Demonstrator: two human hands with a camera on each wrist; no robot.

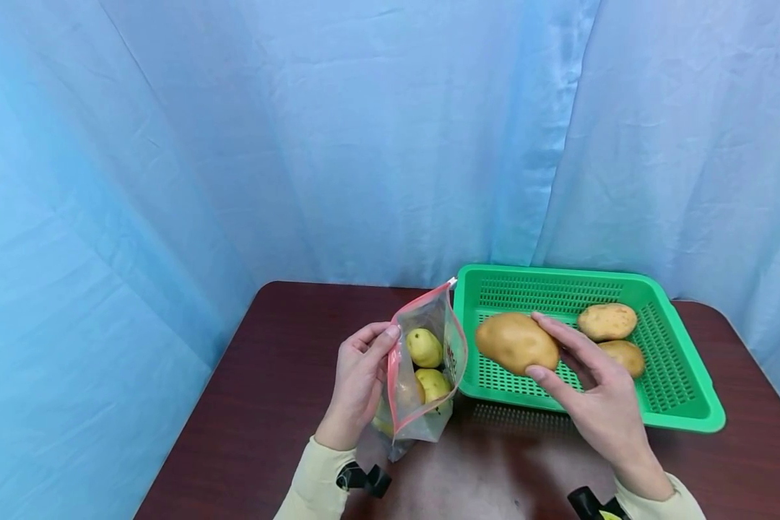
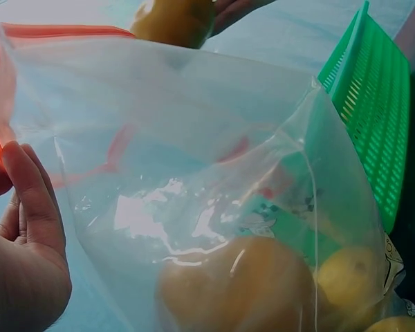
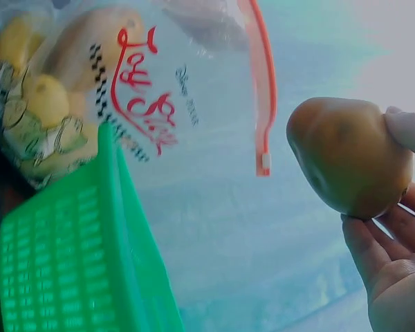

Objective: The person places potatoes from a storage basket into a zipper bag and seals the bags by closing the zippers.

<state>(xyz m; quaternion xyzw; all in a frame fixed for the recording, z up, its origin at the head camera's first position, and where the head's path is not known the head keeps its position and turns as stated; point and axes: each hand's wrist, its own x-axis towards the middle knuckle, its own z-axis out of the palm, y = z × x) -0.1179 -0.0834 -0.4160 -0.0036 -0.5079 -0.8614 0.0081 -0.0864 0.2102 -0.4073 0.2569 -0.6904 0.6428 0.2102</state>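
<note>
Head view showed my left hand (image 1: 359, 379) pinching the red rim of a clear zip bag (image 1: 427, 365) at lower centre, its mouth gaping toward the right. Yellow fruit (image 1: 425, 347) sat inside it. My right hand (image 1: 591, 393) gripped a large potato (image 1: 516, 343) between thumb and fingers, held just right of the bag's mouth, above the left part of a green basket (image 1: 682, 404). Two smaller potatoes (image 1: 607, 321) lay in the basket at centre right. Between potato and bag only the basket's left wall stood close. Bare brown table (image 1: 279, 375) stretched left of the bag, blue curtain (image 1: 299, 144) behind.
</note>
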